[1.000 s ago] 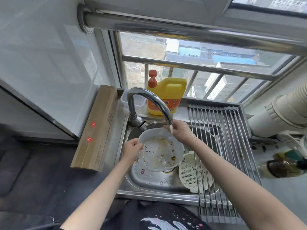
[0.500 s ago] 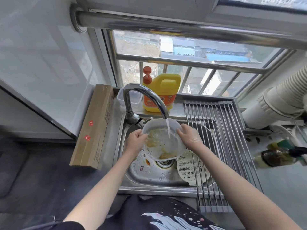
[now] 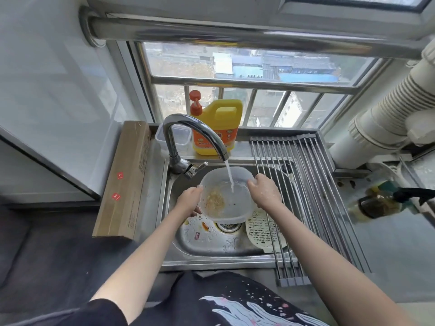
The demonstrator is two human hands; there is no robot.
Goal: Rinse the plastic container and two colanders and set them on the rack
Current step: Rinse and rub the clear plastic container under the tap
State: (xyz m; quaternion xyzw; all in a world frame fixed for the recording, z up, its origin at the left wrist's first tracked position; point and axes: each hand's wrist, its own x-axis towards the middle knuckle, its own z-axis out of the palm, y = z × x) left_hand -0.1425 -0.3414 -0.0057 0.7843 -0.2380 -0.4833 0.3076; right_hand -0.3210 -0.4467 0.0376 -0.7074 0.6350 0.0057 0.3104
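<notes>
I hold plastic container (image 3: pixel 227 196) under faucet (image 3: pixel 193 135) stream, above sink (image 3: pixel 209 245); left hand (image 3: pixel 188 201) grasps left rim, right hand (image 3: pixel 264 192) grasps right rim, fingers curled on it; food residue inside, so rinse barely begun I judge; one colander (image 3: pixel 262 231) lies in sink, second unseen; rack (image 3: pixel 306 184) holds nothing; all three left to place.

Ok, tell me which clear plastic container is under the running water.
The round plastic container gripped by both hands over the sink; the small rectangular tub sits dry on the ledge behind the faucet.
</notes>
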